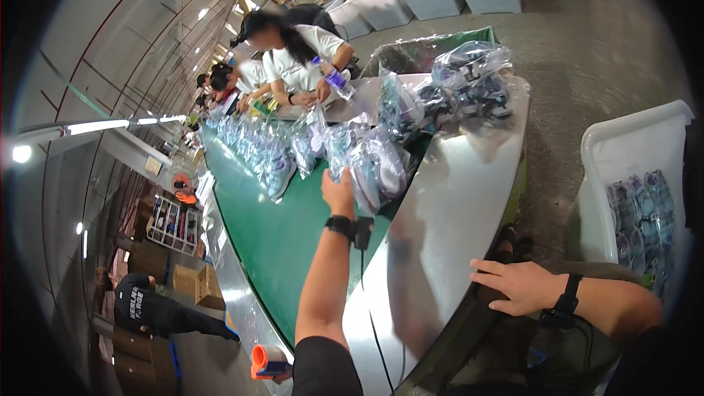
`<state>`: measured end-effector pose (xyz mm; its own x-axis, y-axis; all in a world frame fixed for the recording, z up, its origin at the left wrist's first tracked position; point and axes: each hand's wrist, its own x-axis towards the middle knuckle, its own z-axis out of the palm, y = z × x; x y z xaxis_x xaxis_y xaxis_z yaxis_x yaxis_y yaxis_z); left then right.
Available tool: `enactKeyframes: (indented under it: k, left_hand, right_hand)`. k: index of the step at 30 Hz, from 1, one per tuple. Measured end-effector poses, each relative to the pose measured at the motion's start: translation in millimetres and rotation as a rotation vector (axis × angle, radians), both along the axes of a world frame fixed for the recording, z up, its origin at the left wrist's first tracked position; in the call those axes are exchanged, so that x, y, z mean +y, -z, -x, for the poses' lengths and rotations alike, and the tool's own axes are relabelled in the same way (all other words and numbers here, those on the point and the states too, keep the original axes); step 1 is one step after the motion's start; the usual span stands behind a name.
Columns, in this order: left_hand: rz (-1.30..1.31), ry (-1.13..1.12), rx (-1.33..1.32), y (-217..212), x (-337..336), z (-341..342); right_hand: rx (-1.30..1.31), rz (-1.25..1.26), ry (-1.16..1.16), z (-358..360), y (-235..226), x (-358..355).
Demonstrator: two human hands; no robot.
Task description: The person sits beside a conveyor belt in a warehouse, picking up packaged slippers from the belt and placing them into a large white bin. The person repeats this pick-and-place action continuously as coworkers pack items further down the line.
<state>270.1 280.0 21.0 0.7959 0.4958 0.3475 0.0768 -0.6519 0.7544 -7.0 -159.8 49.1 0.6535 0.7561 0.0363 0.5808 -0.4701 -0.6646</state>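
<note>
My left hand (338, 192) reaches over the green conveyor belt (257, 227), its fingers apart at the side of a clear plastic bag of pale shoes (378, 169). Whether the fingertips touch the plastic is hard to see. More bagged shoes (273, 165) in light blue and grey crowd the belt beyond. On the right, my right hand (517, 286) hangs beside the metal table edge with its fingers spread and nothing in them. Both wrists wear black bands with cables.
Bagged shoes (473, 81) are piled at the metal table's (455, 176) far end. A white bin (634, 132) of packed shoes stands at right. Across the belt a person (301, 59) handles a bag beside a bottle (334, 77). An orange tape dispenser (268, 361) sits at lower left.
</note>
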Motion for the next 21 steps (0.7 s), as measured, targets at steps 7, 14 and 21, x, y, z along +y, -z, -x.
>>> enactKeyframes:
  k: [7,14,21]
  left_hand:
    - [0.368,0.131,0.188,47.5,-10.0,-14.6]
    - [0.287,0.414,-0.236,12.8,-64.7,133.4]
    - [0.337,0.404,0.157,-14.3,-52.2,257.4]
  right_hand:
    - [-0.050,0.007,-0.037,-2.2,0.9,3.2]
    - [-0.092,0.011,-0.024,0.3,11.7,-2.5]
    - [0.056,-0.106,-0.079,-9.8,21.9,0.5]
